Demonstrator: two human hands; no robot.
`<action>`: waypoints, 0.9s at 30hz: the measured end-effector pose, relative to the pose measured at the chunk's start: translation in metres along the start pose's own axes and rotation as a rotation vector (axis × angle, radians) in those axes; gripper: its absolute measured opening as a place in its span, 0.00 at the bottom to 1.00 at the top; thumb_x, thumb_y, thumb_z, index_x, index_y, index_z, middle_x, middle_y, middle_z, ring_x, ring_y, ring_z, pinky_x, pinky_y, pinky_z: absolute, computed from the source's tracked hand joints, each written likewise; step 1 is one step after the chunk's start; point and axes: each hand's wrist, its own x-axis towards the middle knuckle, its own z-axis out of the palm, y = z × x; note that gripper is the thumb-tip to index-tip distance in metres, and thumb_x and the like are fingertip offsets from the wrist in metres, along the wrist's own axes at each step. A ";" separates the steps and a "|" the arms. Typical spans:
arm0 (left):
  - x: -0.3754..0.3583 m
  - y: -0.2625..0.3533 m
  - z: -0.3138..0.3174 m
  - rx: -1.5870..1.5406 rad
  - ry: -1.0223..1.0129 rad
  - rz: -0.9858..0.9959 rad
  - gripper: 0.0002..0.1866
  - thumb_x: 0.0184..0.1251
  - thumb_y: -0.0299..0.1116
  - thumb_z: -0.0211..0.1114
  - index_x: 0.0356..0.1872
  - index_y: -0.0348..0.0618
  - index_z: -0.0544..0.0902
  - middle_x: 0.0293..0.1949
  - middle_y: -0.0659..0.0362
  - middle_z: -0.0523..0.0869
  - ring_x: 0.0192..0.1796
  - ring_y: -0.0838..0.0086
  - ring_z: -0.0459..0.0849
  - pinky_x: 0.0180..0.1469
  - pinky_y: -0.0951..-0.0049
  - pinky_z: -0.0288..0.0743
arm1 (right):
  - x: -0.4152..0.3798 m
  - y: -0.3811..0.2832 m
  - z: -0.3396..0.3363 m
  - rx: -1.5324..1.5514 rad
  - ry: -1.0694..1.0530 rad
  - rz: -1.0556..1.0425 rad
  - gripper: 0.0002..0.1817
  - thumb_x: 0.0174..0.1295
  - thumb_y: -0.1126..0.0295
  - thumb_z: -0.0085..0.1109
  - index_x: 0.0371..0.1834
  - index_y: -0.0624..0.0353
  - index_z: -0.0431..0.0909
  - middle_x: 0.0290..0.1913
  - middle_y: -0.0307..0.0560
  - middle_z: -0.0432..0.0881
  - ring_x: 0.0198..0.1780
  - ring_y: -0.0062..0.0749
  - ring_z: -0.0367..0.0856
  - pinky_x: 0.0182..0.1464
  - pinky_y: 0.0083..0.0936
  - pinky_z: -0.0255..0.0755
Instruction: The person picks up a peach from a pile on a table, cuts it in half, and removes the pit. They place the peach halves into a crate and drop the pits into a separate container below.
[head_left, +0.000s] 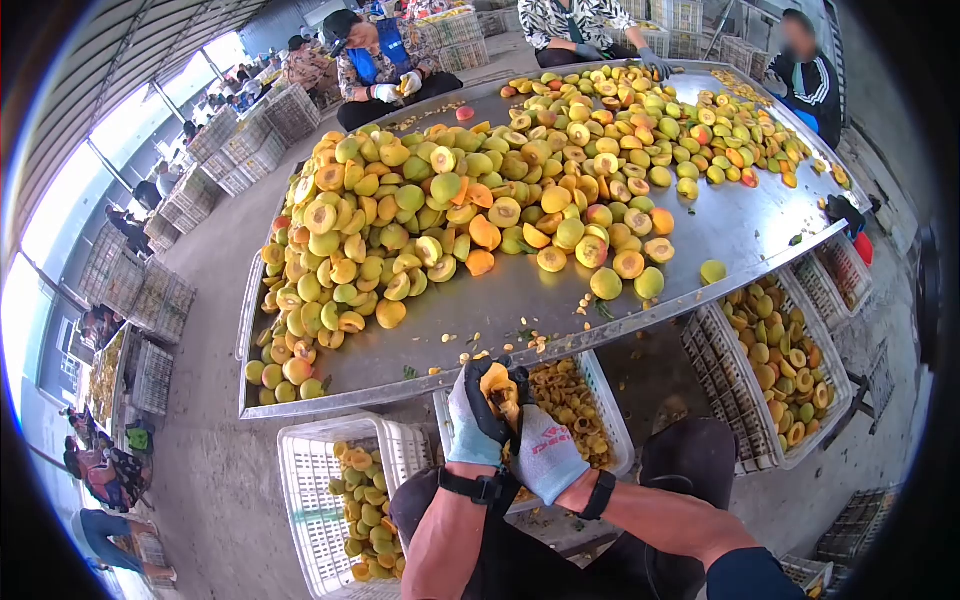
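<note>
Just past the table's near edge, both my gloved hands close around an opened yellow peach (500,390) with its orange flesh showing. My left hand (478,415), in a grey glove with black fingers, wraps round its left side. My right hand (540,440), in a similar glove, presses against the fruit from the right; whether it also grips a small tool is hidden. Under my hands stands a white crate (612,420) of fruit scraps. The metal table (440,350) ahead bears a large heap of peaches (400,200), many cut in half.
A white crate (300,470) of peach halves stands at my left; another crate (715,375) of peaches is at right under the table. Across the table sit a person in a blue vest (385,55), one in patterned sleeves (560,25) and one in black (815,85).
</note>
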 end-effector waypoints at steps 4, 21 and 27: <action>0.005 0.005 0.000 -0.448 0.044 -0.225 0.04 0.68 0.25 0.56 0.33 0.37 0.77 0.28 0.58 0.79 0.30 0.73 0.81 0.33 0.75 0.78 | 0.003 -0.005 -0.005 -0.042 0.006 -0.015 0.15 0.57 0.70 0.58 0.46 0.64 0.74 0.40 0.64 0.79 0.43 0.60 0.80 0.43 0.47 0.75; -0.003 0.018 -0.002 0.582 -0.479 0.374 0.22 0.40 0.22 0.73 0.43 0.38 0.80 0.39 0.54 0.86 0.40 0.66 0.86 0.45 0.71 0.79 | -0.002 0.015 -0.046 -0.101 -0.296 0.053 0.18 0.54 0.72 0.52 0.48 0.65 0.73 0.40 0.64 0.80 0.42 0.61 0.80 0.45 0.48 0.74; 0.007 0.028 -0.007 0.739 -0.678 0.402 0.19 0.46 0.24 0.71 0.44 0.38 0.80 0.40 0.52 0.87 0.44 0.63 0.87 0.46 0.70 0.79 | 0.000 0.017 -0.062 -0.087 -0.378 0.048 0.17 0.55 0.70 0.52 0.48 0.65 0.73 0.40 0.65 0.82 0.43 0.61 0.81 0.45 0.48 0.75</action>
